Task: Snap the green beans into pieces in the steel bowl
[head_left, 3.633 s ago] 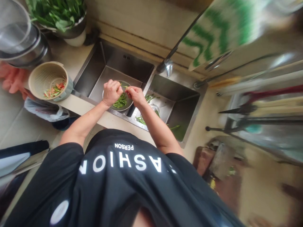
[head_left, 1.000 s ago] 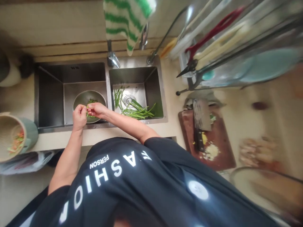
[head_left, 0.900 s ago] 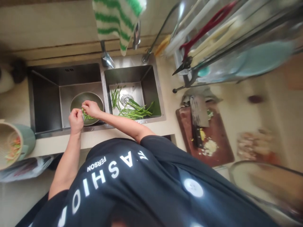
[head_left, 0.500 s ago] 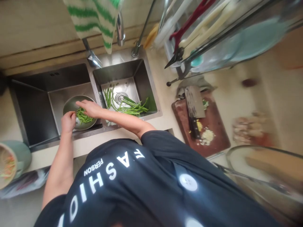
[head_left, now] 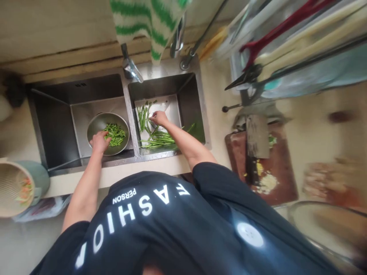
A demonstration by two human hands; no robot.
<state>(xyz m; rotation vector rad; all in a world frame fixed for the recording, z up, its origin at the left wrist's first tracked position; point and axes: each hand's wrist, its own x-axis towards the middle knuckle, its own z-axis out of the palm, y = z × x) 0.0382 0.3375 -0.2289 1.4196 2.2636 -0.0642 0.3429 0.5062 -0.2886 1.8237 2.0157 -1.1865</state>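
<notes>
My left hand [head_left: 100,142] is at the near left rim of a round dark bowl [head_left: 93,123] in the left sink basin, its fingers loosely bent and apart. Short cut green beans [head_left: 115,134] lie in the bowl beside its fingertips. Over in the right basin, my right hand [head_left: 159,118] reaches down above the drain with fingertips pressed together. A curved long bean is close by its fingertips; what they hold, if anything, is too small to make out. Long whole green beans [head_left: 157,140] lie on the basin floor below that hand, and a smaller bunch [head_left: 142,117] is to its left.
A faucet [head_left: 132,69] stands behind the divider, under a green-striped towel [head_left: 133,17]. At right, a cleaver [head_left: 257,135] lies on a cutting board [head_left: 282,168] with chopped bits. A green bin [head_left: 41,181] with scraps is at lower left. A utensil rack hangs at upper right.
My right hand has left the bowl and crossed into the right basin, near the long beans. My left hand stays by the bowl's rim. The whole view has shifted.
</notes>
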